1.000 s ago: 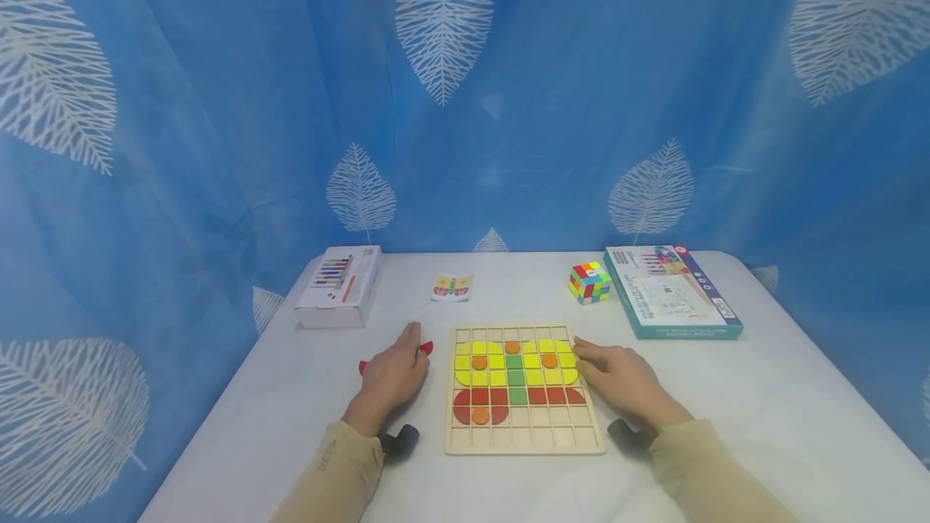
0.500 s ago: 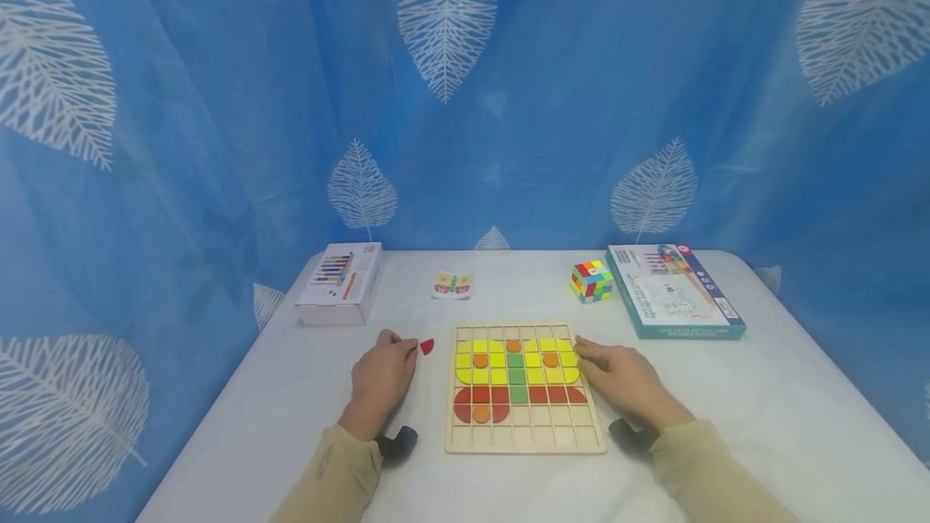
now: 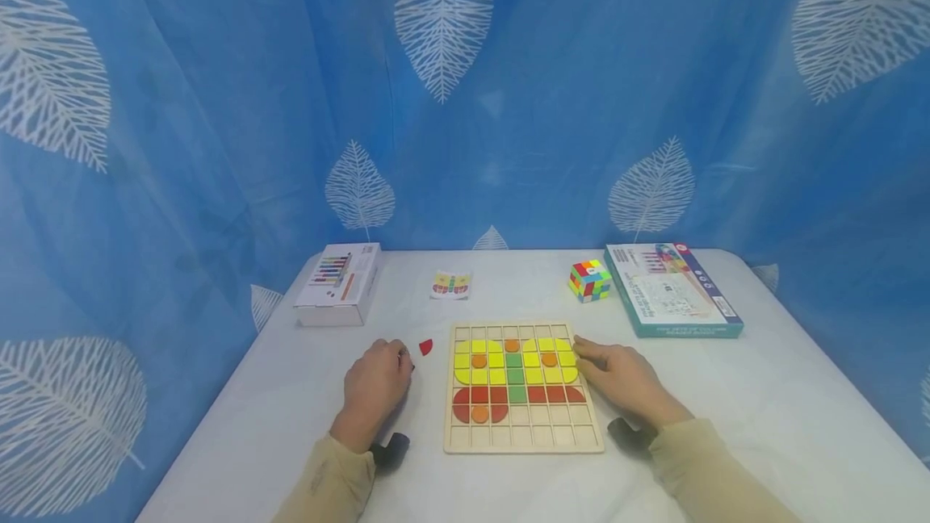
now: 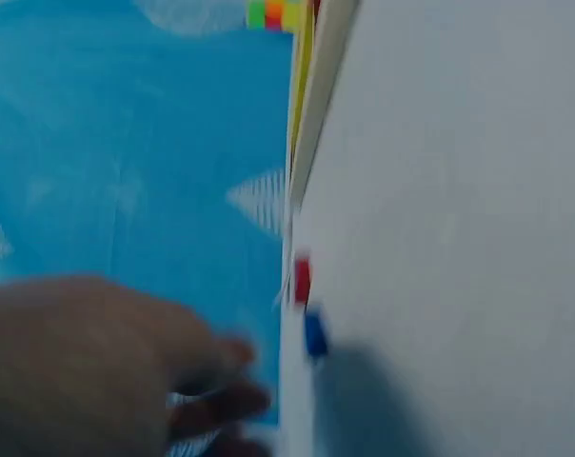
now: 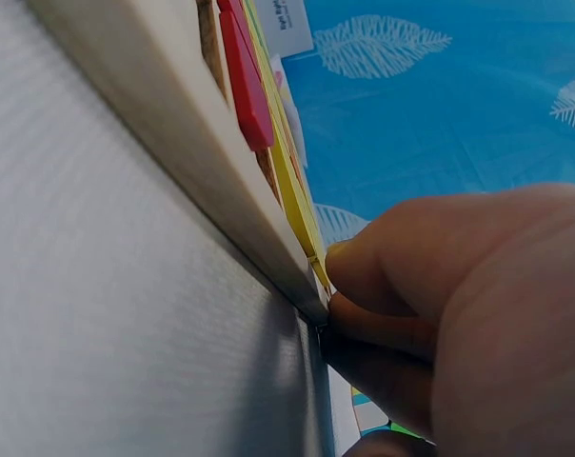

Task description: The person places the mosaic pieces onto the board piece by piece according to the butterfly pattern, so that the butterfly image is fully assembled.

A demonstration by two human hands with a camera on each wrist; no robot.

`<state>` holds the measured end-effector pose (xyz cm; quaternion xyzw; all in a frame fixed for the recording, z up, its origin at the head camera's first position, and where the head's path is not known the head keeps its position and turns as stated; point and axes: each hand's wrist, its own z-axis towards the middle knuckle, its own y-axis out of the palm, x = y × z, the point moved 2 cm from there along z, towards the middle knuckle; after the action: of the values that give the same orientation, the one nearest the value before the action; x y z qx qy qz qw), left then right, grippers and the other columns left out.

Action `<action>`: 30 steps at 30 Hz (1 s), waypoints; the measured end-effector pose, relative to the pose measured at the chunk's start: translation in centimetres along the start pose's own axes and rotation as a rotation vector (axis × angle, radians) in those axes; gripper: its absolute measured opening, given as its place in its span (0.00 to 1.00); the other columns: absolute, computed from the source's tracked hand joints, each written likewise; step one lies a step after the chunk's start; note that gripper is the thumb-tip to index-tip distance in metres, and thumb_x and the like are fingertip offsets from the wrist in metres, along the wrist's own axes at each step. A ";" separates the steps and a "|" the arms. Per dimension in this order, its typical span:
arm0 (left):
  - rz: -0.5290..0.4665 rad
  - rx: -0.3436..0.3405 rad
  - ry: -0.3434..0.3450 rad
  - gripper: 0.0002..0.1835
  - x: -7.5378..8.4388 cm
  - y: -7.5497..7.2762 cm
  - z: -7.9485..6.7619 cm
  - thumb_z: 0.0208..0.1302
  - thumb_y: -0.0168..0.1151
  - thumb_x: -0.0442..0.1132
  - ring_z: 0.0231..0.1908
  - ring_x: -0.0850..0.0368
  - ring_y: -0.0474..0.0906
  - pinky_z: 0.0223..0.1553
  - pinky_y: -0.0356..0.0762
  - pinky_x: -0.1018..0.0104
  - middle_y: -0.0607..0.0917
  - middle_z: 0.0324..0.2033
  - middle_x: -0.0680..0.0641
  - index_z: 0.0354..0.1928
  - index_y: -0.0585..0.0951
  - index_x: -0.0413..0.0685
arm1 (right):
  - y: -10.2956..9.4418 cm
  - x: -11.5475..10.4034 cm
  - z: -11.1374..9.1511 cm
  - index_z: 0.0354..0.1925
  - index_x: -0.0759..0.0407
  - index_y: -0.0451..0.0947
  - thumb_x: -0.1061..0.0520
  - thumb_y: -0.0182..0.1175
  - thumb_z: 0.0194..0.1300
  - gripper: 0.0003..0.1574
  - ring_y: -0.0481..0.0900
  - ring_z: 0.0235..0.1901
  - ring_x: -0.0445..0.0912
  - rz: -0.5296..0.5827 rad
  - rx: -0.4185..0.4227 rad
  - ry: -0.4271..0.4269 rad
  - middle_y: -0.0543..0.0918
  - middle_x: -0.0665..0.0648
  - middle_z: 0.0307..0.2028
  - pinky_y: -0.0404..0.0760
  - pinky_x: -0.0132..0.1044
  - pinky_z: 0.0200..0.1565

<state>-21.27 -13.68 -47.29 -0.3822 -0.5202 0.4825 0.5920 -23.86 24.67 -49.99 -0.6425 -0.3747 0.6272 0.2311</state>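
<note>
My left hand [image 3: 376,386] is over the table left of the wooden grid board [image 3: 541,435], its fingers loosely bent. A red quarter-round piece [image 3: 425,347] lies just past its fingertips. In the left wrist view, a small blue piece [image 4: 314,334] stands by the red one, apart from the blurred fingers [image 4: 211,405]. At the board's right edge, my right hand [image 3: 628,382] holds the rim between thumb and fingers [image 5: 373,328]. Yellow tiles [image 3: 462,376], green tiles [image 3: 515,377], red tiles [image 3: 555,395] and orange discs [image 3: 480,414] fill many of the board's cells.
A picture card [image 3: 450,286] lies behind the board. The white box [image 3: 341,285] stands at the back left. Back right are a colour cube [image 3: 589,281] and a teal-sided box [image 3: 673,291]. A blue leaf-print curtain [image 3: 523,144] hangs behind the table.
My left hand lifted from flat over red pieces, bent its fingers and drew back slightly left, leaving one red piece in sight. The right hand stays at the board's edge.
</note>
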 end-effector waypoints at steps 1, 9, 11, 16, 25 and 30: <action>-0.001 -0.008 0.022 0.09 -0.1 -0.2 -0.1 0.67 0.67 0.38 0.32 0.54 0.81 0.33 0.83 0.57 0.84 0.38 0.48 0.47 0.88 0.50 | 0.0 0.0 0.0 0.74 0.47 0.70 0.38 0.58 0.74 0.36 0.58 0.77 0.63 -0.001 -0.002 0.002 0.68 0.49 0.75 0.58 0.68 0.71; -0.025 -0.161 0.152 0.12 -1.0 -0.5 -0.4 0.64 0.73 0.37 0.37 0.60 0.78 0.45 0.83 0.59 0.82 0.37 0.56 0.48 0.90 0.57 | 0.0 0.1 0.1 0.74 0.45 0.70 0.38 0.58 0.74 0.36 0.58 0.77 0.62 -0.017 0.002 0.005 0.68 0.48 0.76 0.59 0.68 0.71; -0.036 -0.165 0.150 0.10 -1.1 -0.5 -0.3 0.63 0.74 0.39 0.35 0.61 0.77 0.43 0.83 0.60 0.82 0.35 0.57 0.46 0.90 0.56 | 0.0 0.1 0.2 0.74 0.45 0.70 0.37 0.58 0.74 0.36 0.58 0.77 0.62 -0.016 0.002 0.004 0.68 0.48 0.75 0.59 0.69 0.70; -0.091 -0.165 0.140 0.13 -1.2 -0.3 -0.3 0.61 0.76 0.42 0.38 0.62 0.79 0.46 0.84 0.59 0.84 0.40 0.58 0.48 0.89 0.58 | 0.1 0.2 0.2 0.74 0.46 0.70 0.38 0.58 0.73 0.36 0.58 0.77 0.63 -0.019 0.003 -0.004 0.68 0.49 0.75 0.59 0.69 0.70; -0.272 -0.190 0.177 0.06 -1.5 0.9 0.1 0.65 0.72 0.38 0.36 0.61 0.75 0.44 0.80 0.61 0.81 0.37 0.58 0.39 0.86 0.60 | 0.1 0.2 0.2 0.73 0.46 0.70 0.38 0.59 0.73 0.36 0.59 0.77 0.63 -0.014 0.008 -0.007 0.68 0.48 0.75 0.60 0.68 0.70; -0.248 -0.195 0.194 0.06 -0.5 1.1 -0.3 0.66 0.71 0.41 0.38 0.63 0.76 0.48 0.82 0.59 0.80 0.37 0.59 0.42 0.85 0.60 | 0.1 0.2 0.2 0.74 0.46 0.70 0.38 0.59 0.73 0.36 0.59 0.77 0.63 -0.002 0.004 0.004 0.68 0.48 0.75 0.60 0.68 0.70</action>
<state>-21.15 -13.84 -48.53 -0.4155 -0.5482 0.3141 0.6544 -24.01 24.75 -50.24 -0.6429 -0.3737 0.6266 0.2334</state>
